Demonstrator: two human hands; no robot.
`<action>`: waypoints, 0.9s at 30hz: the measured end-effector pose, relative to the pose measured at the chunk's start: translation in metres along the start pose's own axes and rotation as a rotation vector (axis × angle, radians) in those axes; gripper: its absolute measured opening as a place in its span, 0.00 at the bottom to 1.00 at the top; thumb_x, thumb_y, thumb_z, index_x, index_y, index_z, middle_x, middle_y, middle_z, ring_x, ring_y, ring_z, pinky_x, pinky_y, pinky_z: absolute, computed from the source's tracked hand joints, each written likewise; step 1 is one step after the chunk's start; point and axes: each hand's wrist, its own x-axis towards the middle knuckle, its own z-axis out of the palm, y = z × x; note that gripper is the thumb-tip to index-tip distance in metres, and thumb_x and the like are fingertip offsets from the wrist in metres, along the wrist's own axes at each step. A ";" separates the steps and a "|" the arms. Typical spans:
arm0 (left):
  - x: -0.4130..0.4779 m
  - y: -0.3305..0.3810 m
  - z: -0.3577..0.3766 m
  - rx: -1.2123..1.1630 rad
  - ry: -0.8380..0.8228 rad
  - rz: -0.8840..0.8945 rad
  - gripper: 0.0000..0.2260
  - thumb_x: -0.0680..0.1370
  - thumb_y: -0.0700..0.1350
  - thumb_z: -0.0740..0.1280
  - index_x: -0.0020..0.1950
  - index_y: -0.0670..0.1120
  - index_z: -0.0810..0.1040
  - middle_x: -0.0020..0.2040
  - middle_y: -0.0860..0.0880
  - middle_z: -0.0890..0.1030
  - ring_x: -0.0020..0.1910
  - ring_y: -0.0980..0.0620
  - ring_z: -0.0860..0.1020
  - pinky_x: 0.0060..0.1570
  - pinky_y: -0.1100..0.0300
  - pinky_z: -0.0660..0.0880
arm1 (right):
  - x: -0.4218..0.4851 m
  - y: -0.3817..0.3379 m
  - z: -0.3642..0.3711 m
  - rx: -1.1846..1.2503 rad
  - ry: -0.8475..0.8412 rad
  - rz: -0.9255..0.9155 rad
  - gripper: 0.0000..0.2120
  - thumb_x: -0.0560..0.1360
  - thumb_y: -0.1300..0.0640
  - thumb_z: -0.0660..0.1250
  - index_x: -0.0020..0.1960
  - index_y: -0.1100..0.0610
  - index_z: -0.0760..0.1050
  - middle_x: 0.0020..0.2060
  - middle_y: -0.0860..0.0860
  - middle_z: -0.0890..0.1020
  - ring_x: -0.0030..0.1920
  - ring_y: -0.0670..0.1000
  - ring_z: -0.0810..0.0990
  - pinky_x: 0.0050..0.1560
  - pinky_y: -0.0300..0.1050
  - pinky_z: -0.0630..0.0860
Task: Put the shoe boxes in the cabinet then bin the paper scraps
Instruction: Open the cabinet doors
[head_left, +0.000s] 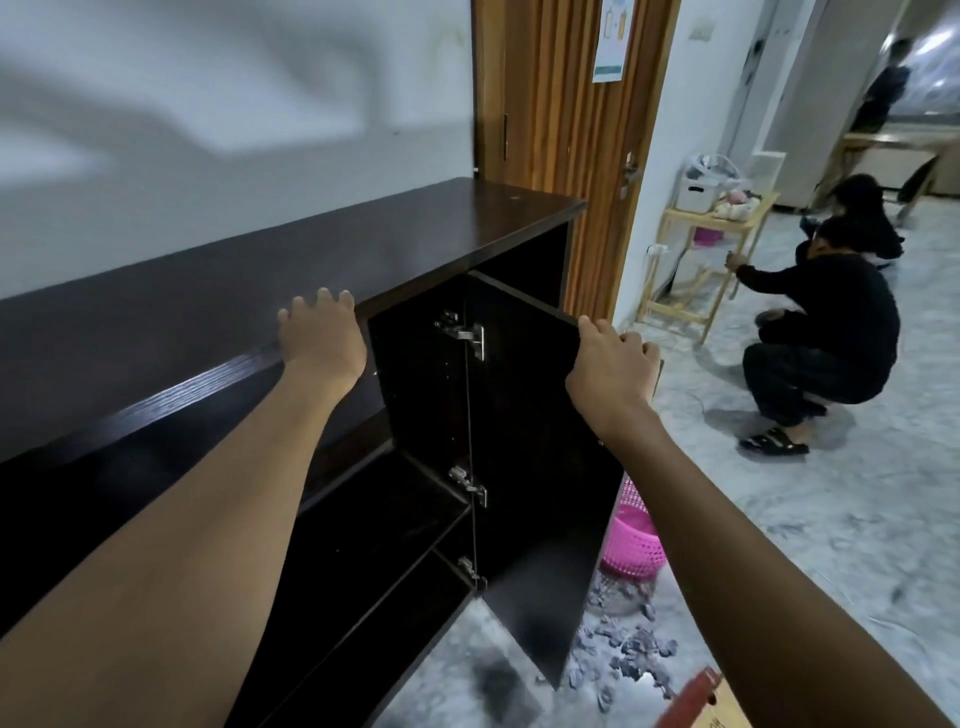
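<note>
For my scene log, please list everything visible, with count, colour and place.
cabinet: one, dark brown, against the white wall
cabinet door: one, dark brown, swung open
hinges: three, silver, inside the door
basket: one, pink, on the floor behind the door
paper scraps: many, grey-blue, on the floor by the door
box: one, red-edged cardboard, bottom right corner
crouching people: two, dark clothes, right
left hand: one, rests on the cabinet's top edge
right hand: one, grips the door's top edge

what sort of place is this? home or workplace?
Likely a home hallway or living area: a dark cabinet with its cabinet door open, a wooden room door beside it, and a small wooden rack of household bits.
</note>
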 end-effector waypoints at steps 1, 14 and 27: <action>0.002 0.003 0.000 -0.001 -0.002 0.009 0.20 0.81 0.43 0.59 0.73 0.43 0.64 0.67 0.41 0.72 0.65 0.37 0.71 0.64 0.43 0.69 | 0.002 0.004 0.008 -0.014 0.047 -0.006 0.30 0.77 0.56 0.62 0.77 0.54 0.58 0.71 0.52 0.69 0.69 0.60 0.68 0.69 0.56 0.61; 0.025 0.035 0.007 -0.007 -0.004 0.025 0.20 0.82 0.47 0.56 0.72 0.42 0.65 0.70 0.41 0.71 0.66 0.36 0.70 0.64 0.43 0.68 | 0.040 0.036 0.043 0.098 0.253 -0.094 0.28 0.77 0.50 0.64 0.75 0.52 0.64 0.70 0.50 0.71 0.71 0.55 0.66 0.72 0.57 0.55; 0.018 0.032 0.014 -0.038 0.024 0.025 0.27 0.79 0.55 0.59 0.75 0.43 0.62 0.74 0.42 0.66 0.72 0.38 0.65 0.70 0.43 0.63 | 0.028 0.049 0.062 -0.026 0.283 -0.207 0.41 0.69 0.52 0.70 0.77 0.60 0.58 0.69 0.59 0.67 0.72 0.60 0.64 0.75 0.62 0.51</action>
